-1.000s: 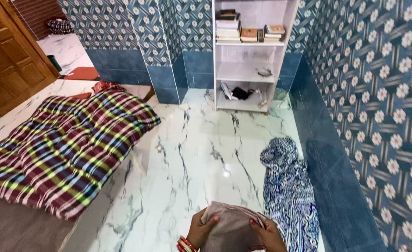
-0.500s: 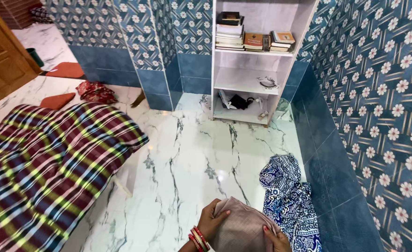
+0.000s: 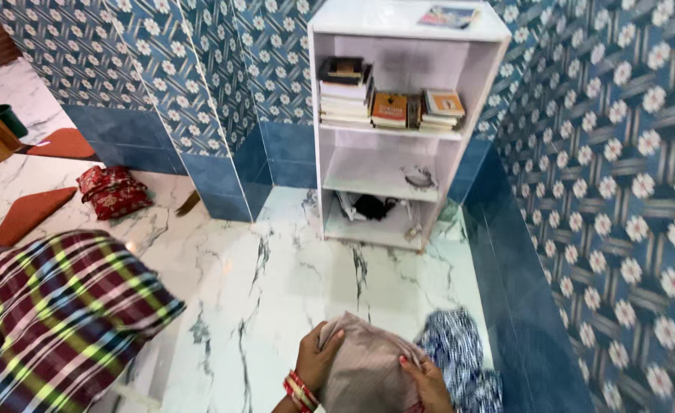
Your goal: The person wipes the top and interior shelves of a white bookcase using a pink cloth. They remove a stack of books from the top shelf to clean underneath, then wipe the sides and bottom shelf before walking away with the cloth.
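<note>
A folded pinkish-beige cloth (image 3: 364, 367) is at the bottom centre of the head view, gripped from both sides. My left hand (image 3: 316, 359), with red and gold bangles at the wrist, holds its left edge. My right hand (image 3: 425, 382) holds its right edge. Just right of my hands, a blue and white patterned cloth (image 3: 456, 356) lies on the white marble floor (image 3: 276, 283) along the wall.
A white shelf unit (image 3: 399, 115) with stacked books stands ahead in the corner. A plaid mattress (image 3: 54, 321) lies at the left. A red bundle (image 3: 112, 191) and orange mats (image 3: 27, 214) lie at the far left. The blue floral tiled wall (image 3: 621, 191) runs along the right.
The view has moved forward and tilted up: the shelf is closer and the mattress has slid left. Both hands still hold the folded cloth.
</note>
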